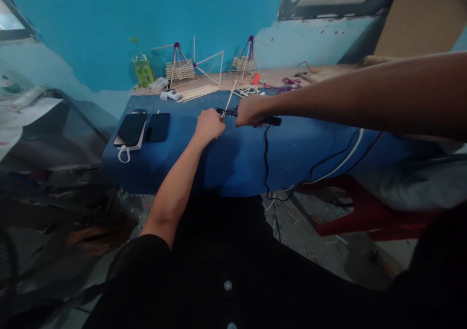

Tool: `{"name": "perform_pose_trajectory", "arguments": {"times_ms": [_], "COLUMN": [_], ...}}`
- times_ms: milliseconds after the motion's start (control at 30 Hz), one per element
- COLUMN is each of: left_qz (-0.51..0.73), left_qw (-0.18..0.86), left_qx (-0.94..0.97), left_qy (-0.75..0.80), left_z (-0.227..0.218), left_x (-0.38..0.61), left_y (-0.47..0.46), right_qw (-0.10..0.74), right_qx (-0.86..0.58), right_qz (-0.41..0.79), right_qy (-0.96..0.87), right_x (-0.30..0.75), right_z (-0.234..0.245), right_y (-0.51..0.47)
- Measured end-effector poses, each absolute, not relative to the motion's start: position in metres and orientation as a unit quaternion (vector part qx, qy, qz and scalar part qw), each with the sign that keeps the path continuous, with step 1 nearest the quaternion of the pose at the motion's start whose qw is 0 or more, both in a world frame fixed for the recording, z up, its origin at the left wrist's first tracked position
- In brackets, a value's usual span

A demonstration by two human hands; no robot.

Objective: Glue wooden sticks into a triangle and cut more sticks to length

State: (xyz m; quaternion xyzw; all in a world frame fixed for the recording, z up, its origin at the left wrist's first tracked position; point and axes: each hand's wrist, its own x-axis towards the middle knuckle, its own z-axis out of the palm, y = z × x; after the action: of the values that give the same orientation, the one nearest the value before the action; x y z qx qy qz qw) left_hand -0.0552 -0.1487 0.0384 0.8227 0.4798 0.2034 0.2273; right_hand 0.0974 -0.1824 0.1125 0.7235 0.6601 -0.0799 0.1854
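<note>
Near the middle of the frame, over the blue table (244, 168), the left hand (209, 125) has its fingers curled in, pinching the lower end of a thin stick (231, 94) that slants up and right; the right hand (251, 111) has its fingers wrapped round a dark glue gun (272, 121), its nozzle pointing left, near the stick; whether they touch I can't make out from here; the black cord (266, 154) hangs below it; in the upper middle lies a bundle (199, 93) of loose sticks; two phones (159, 127) rest at left, a bottle (144, 72) at upper left.
</note>
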Motion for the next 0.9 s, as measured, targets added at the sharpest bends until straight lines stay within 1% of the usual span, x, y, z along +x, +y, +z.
{"name": "perform_pose_trajectory", "arguments": {"times_ms": [100,333,467,567,633,733,900], "left_qz": [0.194,0.175,0.153,0.125,0.107,0.089,0.08], "left_qw": [0.175,0.155,0.182,0.222,0.223,0.167,0.083], "left_qx": [0.835,0.841,0.855,0.861,0.862,0.87,0.882], "left_qy": [0.485,0.487,0.461,0.44,0.442,0.455,0.458], "left_z": [0.043,0.044,0.05,0.057,0.061,0.063,0.059], "left_x": [-0.054,-0.048,-0.053,-0.055,-0.053,-0.046,-0.041], "left_y": [-0.153,-0.152,-0.144,-0.138,-0.136,-0.136,-0.147], "right_qw": [0.16,0.158,0.104,0.086,0.076,0.064,0.071], "right_qx": [0.732,0.727,0.747,0.756,0.753,0.753,0.747], "right_qz": [-0.098,-0.123,-0.189,-0.254,-0.283,-0.302,-0.303], "right_qy": [0.654,0.657,0.629,0.597,0.589,0.582,0.588], "right_x": [0.094,0.102,0.105,0.108,0.108,0.105,0.1], "right_z": [0.112,0.105,0.106,0.107,0.107,0.106,0.102], "right_y": [-0.189,-0.192,-0.187,-0.184,-0.184,-0.189,-0.198]}}
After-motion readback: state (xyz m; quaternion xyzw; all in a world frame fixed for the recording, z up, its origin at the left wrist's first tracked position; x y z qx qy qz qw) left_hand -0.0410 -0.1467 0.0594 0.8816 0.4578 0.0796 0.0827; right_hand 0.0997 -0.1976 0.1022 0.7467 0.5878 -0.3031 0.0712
